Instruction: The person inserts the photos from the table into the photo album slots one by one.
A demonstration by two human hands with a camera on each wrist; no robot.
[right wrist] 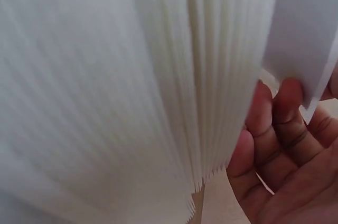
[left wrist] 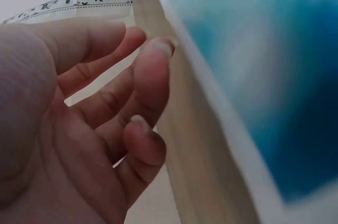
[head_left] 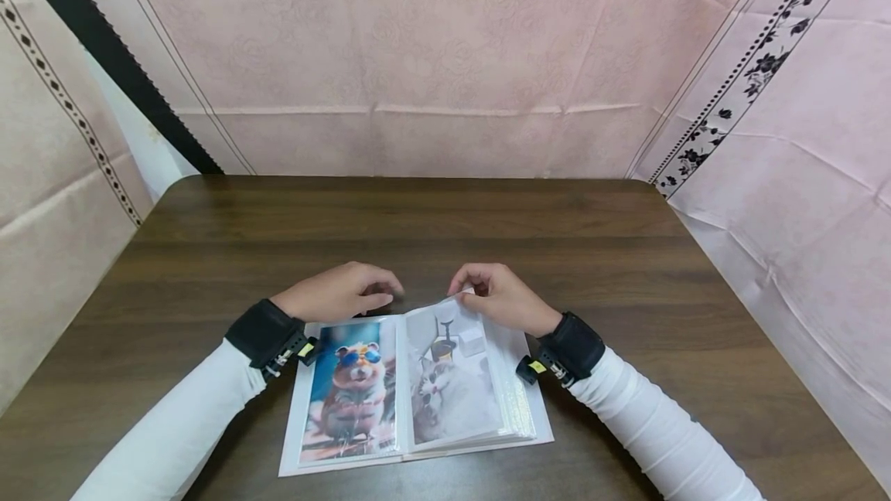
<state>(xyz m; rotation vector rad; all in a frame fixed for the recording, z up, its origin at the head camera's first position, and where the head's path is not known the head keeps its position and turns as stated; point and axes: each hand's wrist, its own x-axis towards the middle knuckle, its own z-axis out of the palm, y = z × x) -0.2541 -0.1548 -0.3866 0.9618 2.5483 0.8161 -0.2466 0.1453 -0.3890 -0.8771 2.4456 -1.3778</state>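
A photo album [head_left: 401,393] lies spread on the table under both hands. Its left side shows a bear picture [head_left: 356,393] with blue sunglasses; the right side has a pale picture page [head_left: 455,400]. My right hand [head_left: 504,298] pinches the top edge of that page between thumb and fingers. In the right wrist view, the pinched page [right wrist: 301,28] stands apart from the thick stack of pages [right wrist: 211,76]. My left hand [head_left: 341,291] hovers by the album's top left edge, fingers loosely bent and holding nothing, as the left wrist view also shows.
The brown wooden table [head_left: 431,215] extends around the album on every side. Pinkish patterned cloth [head_left: 452,45] hangs behind it and along both sides. Black bands with small devices [head_left: 267,335] sit on both wrists.
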